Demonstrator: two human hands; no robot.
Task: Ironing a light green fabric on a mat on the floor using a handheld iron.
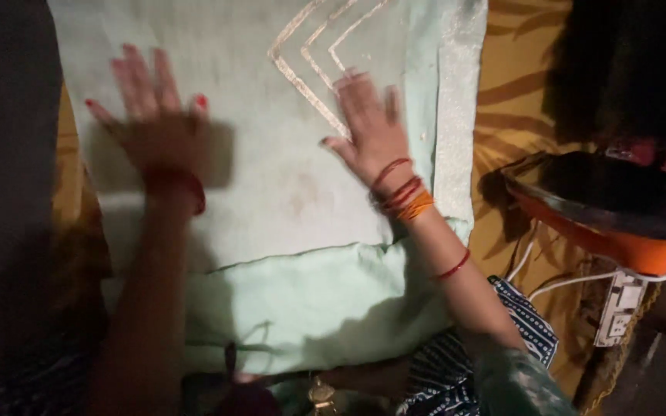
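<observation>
Here, both hands lie flat, palms down, on a pale green cloth (287,192) spread over the surface (518,108), which has a yellow patterned cover. The left hand (156,115), blurred, rests with fingers spread near the cloth's left edge. The right hand (371,127) presses beside a stitched chevron pattern (310,54). Neither grip closes on anything; all fingers are extended. An iron (603,204) with an orange base sits to the right, well apart from the cloth.

No package, label, sign or screen shows anywhere in the view, whether on the near side, the far side, the left or the right of the scene.
</observation>
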